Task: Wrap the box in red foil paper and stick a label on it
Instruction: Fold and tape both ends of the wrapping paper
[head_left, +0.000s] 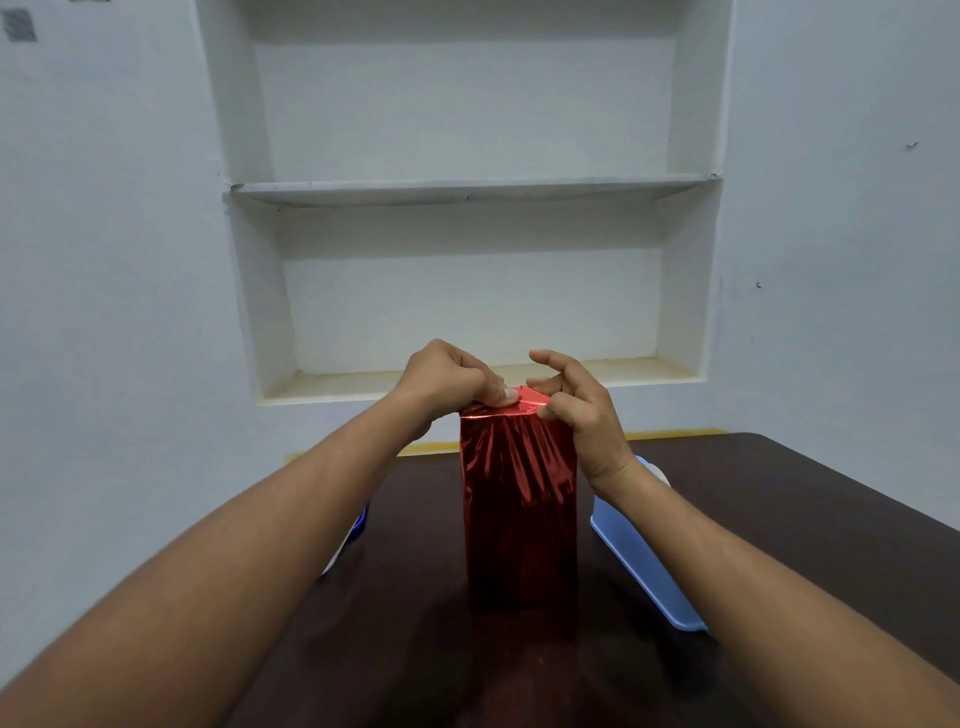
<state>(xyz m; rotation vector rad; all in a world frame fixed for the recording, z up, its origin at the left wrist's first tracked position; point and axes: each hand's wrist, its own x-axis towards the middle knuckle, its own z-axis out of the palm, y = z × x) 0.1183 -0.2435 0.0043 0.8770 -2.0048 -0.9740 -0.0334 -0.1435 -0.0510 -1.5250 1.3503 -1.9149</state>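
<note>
Dark brown desk (779, 519) set against a pale wall, tall box wrapped in red foil (519, 519) stood upright near its middle, light blue tray (644, 571) laid just right of the box, blue-edged item (358, 522) partly hidden at left.

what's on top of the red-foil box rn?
Both hands: left hand presses the red foil down at the box's top edge, right hand pinches the fold at the top right corner. A small raised foil flap shows between them. No label visible; top face mostly covered.
</note>
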